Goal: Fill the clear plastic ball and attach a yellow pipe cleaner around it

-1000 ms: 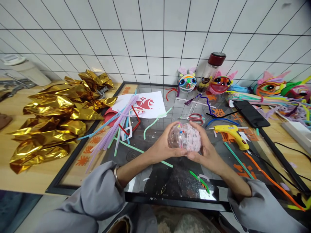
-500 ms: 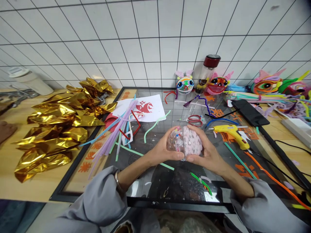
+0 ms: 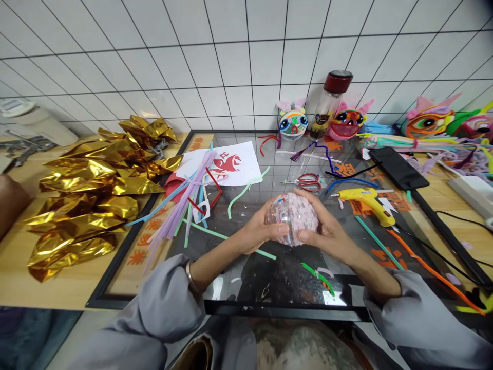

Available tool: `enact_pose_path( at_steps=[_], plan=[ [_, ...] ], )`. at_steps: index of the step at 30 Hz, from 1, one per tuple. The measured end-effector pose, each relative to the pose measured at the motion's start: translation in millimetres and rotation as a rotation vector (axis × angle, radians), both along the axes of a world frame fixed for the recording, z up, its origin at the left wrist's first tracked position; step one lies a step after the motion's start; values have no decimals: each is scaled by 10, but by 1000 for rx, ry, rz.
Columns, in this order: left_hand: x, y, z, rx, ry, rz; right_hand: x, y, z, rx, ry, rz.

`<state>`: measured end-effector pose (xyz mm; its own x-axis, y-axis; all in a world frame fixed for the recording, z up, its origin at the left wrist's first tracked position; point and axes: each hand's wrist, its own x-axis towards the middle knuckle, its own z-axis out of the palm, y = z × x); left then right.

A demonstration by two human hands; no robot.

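Note:
Between my two hands is a clear plastic ball (image 3: 291, 218), lined with fuzzy pale pink on its right half and see-through with small coloured bits on its left. A seam runs down its middle. My left hand (image 3: 264, 226) is wrapped round the clear side, thumb across the front. On the pink side, my right hand (image 3: 321, 223) grips with its thumb near the seam. The ball is held above the dark glass board. Just beyond it lie red-handled scissors (image 3: 308, 182). A green pipe cleaner piece (image 3: 318, 278) rests nearer to me.
Gold foil (image 3: 96, 190) spreads over the left. Purple pipe cleaners (image 3: 181, 203) lie by a white sheet (image 3: 246, 162) with a red paper cut. At right are a yellow glue gun (image 3: 365, 200) and a black phone (image 3: 398, 168). A bottle (image 3: 326, 113) stands among decorated balls (image 3: 292, 124).
Both hands still hold the ball, which has turned slightly, and the left thumb sits higher on it. The camera view has shifted a little. At far left, another person's arm shows more.

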<state>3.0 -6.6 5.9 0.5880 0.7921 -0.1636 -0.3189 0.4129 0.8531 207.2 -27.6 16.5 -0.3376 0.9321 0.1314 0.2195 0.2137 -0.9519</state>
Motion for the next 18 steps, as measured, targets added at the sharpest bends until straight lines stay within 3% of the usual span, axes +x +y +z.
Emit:
enact_pose_path(
  at_steps=[5,9,18],
  plan=[
    [-3,-4,47,-23,10,-4,-17,5,22,2,40,-43],
    [19,-16,85,0,34,86,-34,16,-5,56,30,-108],
    [86,-28,24,54,-27,148,-88,-28,-60,172,8,-162]
  ],
)
